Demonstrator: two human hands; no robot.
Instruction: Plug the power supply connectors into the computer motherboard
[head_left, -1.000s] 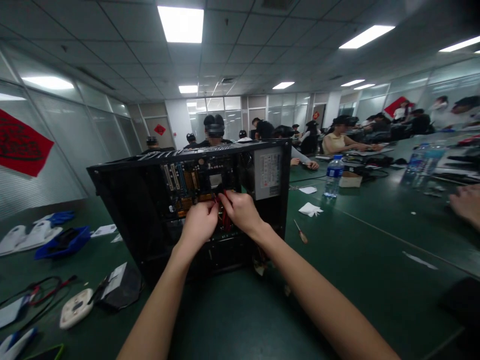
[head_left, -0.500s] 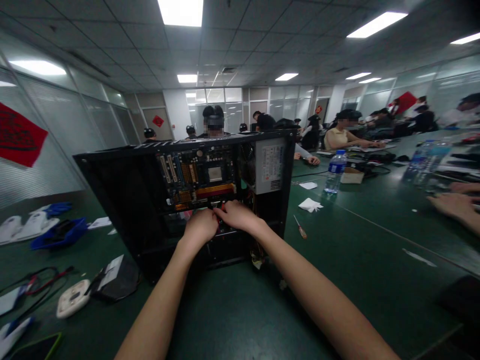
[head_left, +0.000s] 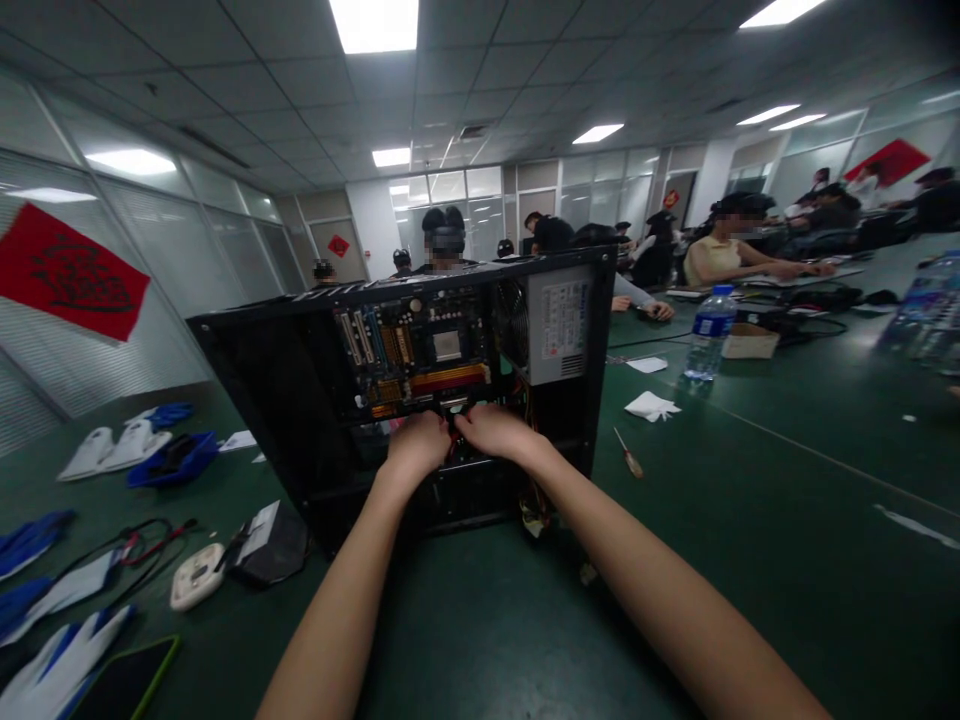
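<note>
A black metal computer box (head_left: 300,400) stands on the dark green worktop (head_left: 750,520). Its side is open. Inside sits a flat board (head_left: 420,360) with lots of tiny parts, some blue slots and a long orange strip. Next to the board is a grey metal box (head_left: 559,325) with a white sticker and a round fan.

The left hand (head_left: 420,445) and the right hand (head_left: 495,432) are both inside the computer box, low down, just under the board. They touch each other. The fingers of both are curled in and pinch thin red wires (head_left: 453,447) between them.

On the worktop to the right lie a small screwdriver (head_left: 628,455), a crumpled white tissue (head_left: 651,405) and a clear plastic water bottle (head_left: 705,335). To the left lie blue and white gloves (head_left: 142,445).

The worktop is smooth and very long. The room is big, with glass walls, square ceiling lights and a red paper (head_left: 71,270) stuck up. Other people sit further along.
</note>
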